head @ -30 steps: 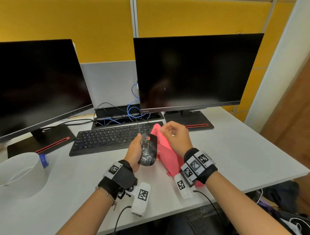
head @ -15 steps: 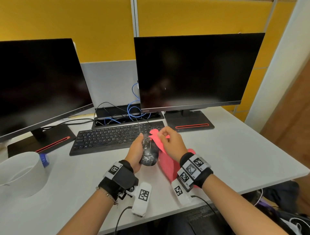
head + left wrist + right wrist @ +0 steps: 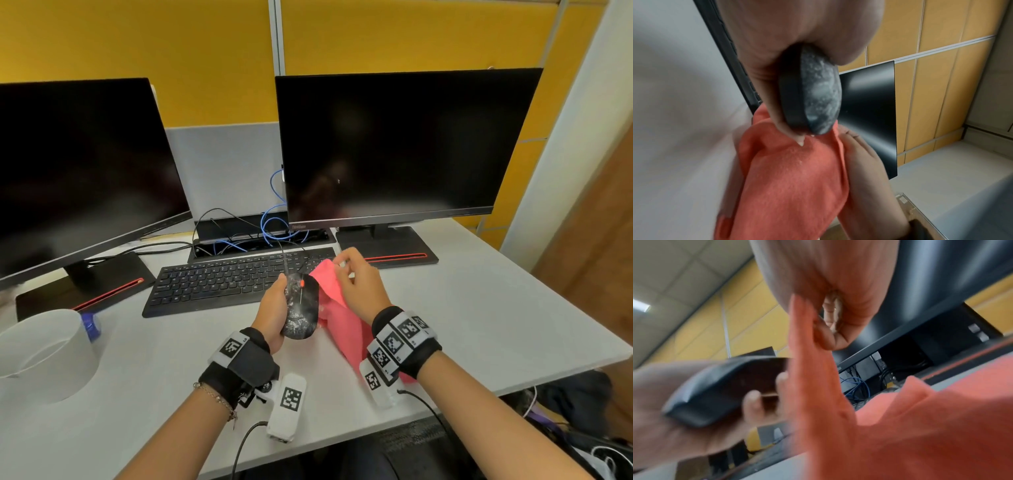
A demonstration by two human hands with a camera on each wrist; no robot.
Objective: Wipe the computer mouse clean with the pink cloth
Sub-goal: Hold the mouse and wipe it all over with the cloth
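A black wired computer mouse (image 3: 303,308) with whitish smears on its top is lifted off the desk, gripped from the left and underneath by my left hand (image 3: 274,311). In the left wrist view the mouse (image 3: 813,95) shows its smeared shell, held on edge. The pink cloth (image 3: 337,308) hangs just right of the mouse; its lower part trails on the desk. My right hand (image 3: 356,284) pinches the cloth's upper edge between thumb and fingers. The right wrist view shows the cloth (image 3: 818,378) held up beside the mouse (image 3: 725,389).
A black keyboard (image 3: 222,281) lies just behind the hands. Two dark monitors (image 3: 404,147) stand at the back with cables (image 3: 267,229) between them. A white tape roll (image 3: 44,353) sits at the left. The desk's front edge (image 3: 445,401) runs under my wrists.
My right hand dipped the cloth's top toward the mouse, then pulled it back up and to the right. The left hand kept the mouse nearly still.
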